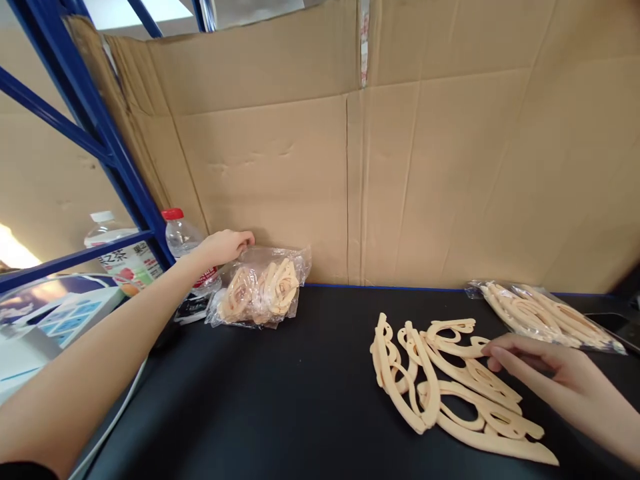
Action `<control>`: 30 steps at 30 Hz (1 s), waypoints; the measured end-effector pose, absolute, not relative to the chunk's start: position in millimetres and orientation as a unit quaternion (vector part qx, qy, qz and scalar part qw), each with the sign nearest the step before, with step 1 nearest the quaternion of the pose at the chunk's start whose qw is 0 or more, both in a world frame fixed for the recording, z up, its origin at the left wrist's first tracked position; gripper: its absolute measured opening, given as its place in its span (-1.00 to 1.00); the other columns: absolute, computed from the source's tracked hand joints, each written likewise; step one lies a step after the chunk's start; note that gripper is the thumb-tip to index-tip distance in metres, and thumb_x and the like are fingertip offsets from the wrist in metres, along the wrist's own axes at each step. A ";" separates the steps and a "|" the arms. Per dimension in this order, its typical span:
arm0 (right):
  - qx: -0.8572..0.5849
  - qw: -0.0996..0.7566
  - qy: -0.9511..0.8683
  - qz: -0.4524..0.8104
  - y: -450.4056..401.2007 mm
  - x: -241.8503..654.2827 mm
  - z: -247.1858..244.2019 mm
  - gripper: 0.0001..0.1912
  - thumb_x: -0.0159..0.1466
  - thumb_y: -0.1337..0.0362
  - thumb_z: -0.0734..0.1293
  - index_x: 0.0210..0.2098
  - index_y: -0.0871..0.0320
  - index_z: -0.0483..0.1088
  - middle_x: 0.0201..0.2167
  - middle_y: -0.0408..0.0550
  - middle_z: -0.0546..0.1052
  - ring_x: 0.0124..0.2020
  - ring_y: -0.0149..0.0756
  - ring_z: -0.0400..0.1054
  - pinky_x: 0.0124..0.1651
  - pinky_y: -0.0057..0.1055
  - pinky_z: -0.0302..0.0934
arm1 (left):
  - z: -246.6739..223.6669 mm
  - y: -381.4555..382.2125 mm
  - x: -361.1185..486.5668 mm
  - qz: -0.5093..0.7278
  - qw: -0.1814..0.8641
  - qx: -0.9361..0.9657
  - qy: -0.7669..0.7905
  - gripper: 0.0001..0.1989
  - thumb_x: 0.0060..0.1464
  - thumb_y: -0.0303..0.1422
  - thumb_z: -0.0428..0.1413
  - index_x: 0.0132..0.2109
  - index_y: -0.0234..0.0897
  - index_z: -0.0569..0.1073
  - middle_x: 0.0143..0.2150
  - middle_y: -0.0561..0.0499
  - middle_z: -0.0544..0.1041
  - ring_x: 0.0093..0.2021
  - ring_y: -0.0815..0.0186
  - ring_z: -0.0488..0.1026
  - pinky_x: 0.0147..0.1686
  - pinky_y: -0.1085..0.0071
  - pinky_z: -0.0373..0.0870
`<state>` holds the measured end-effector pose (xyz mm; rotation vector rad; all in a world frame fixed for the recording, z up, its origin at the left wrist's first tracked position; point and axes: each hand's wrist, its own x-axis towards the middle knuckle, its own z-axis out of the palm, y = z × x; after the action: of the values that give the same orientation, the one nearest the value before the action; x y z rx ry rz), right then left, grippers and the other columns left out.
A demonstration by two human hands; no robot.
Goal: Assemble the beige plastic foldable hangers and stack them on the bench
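At far left, the slack bag (257, 283) could slip if loosely held; we cannot tell whether left hand (225, 247) or right hand (557, 373) pinches anything.

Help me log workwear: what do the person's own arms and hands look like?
Left hand and right hand: no gloves or jewellery visible. The left forearm is bare up to a black sleeve, bottom left; the right forearm shows no sleeve.

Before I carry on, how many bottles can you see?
2: a white-capped bottle at far left, behind the blue frame, and a red-capped bottle left of the left hand. Others may be hidden.
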<state>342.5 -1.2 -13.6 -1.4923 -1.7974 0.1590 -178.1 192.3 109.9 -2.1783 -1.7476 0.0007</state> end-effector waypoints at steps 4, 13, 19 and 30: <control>-0.549 0.428 -0.718 -0.029 9.5 347.0 -19.5 -0.75 0.22 0.05 0.27 -0.39 0.03 0.51 -0.40 -0.11 0.59 -0.39 -0.22 0.51 -0.42 -0.45 0.40 | 113.5 179.4 -160.9 0.019 0.231 -0.731 -0.641 -0.66 0.10 -0.42 -0.15 -0.07 -0.17 0.44 -0.10 -0.09 0.58 -0.13 0.09 0.52 -0.30 0.35 0.34; -0.596 0.436 -0.670 -0.080 7.7 372.4 -23.1 -0.70 0.26 0.05 0.21 -0.34 0.10 0.47 -0.42 -0.01 0.57 -0.47 -0.19 0.41 -0.41 -0.25 0.31 | 135.2 165.9 -113.3 -0.067 0.168 -0.742 -0.645 -0.68 0.13 -0.34 -0.07 -0.03 -0.21 0.46 -0.09 -0.13 0.57 -0.09 -0.06 0.49 -0.15 0.16 0.37; -0.562 0.440 -0.700 -0.008 0.8 369.1 -20.3 -0.70 0.30 0.10 0.19 -0.29 0.14 0.45 -0.31 0.04 0.56 -0.31 -0.16 0.44 -0.22 -0.22 0.35 | 122.4 94.7 -35.7 -0.375 0.177 -0.736 -0.535 -0.69 0.14 -0.46 -0.10 0.00 -0.38 0.38 -0.06 -0.18 0.51 -0.03 0.01 0.43 -0.02 0.11 0.30; -0.476 0.105 -0.871 0.052 -27.2 332.9 -11.7 -0.21 0.26 -0.20 0.19 0.37 -0.11 -0.09 0.40 0.03 -0.07 0.39 0.16 -0.30 0.27 0.26 -0.22 | -17.1 -32.0 51.8 -0.164 -0.052 -0.946 -0.277 -0.42 0.19 -0.15 0.02 0.32 -0.08 0.12 0.41 -0.11 0.02 0.38 -0.16 -0.06 0.23 -0.10 0.11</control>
<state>332.9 -27.2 -11.7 -1.4037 -2.5689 0.1541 51.8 -32.0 -17.1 -3.0721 -0.8991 -0.5315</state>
